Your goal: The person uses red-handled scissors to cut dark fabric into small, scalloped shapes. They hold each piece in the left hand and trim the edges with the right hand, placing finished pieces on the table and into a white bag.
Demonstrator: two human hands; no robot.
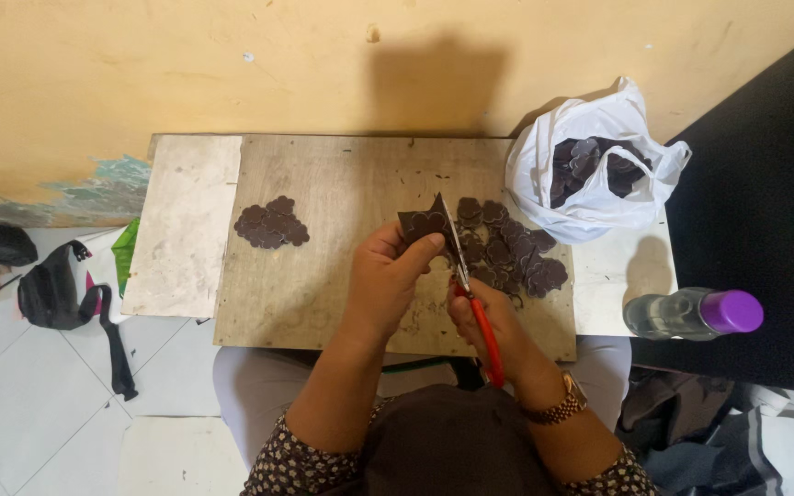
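Dark brown sheet material is what the work turns on: the left hand (386, 276) pinches a small scrap (423, 223) of it just above the middle of the frame, thumb on top and fingers curled beneath, a closed grip on the piece. The right hand (489, 317) is wrapped round the red handles of the scissors (467, 285), its grip shut on them, and the blades run up along the scrap's right edge with their tips showing above it. Whether the blades are parted or closed I cannot tell from here.

To my eye the step in hand is the cutting out of a lobed, flower-like shape from that scrap, partway round its outline. Right of the blades lies a spread of brown pieces (507, 248) on the wooden board (342, 184), touching and overlapping one another. A smaller, tidier heap (273, 223) sits well apart at centre left of the board. At upper right a white plastic bag (590, 165) gapes open with more of the same brown shapes inside. A clear bottle (691, 312) with a purple cap lies on its side at the right edge of the table (181, 230).

The next move, I judge, calls for turning the scrap a little in the left fingers so the curve meets the blades, with short snips and the thumb kept clear of the edge
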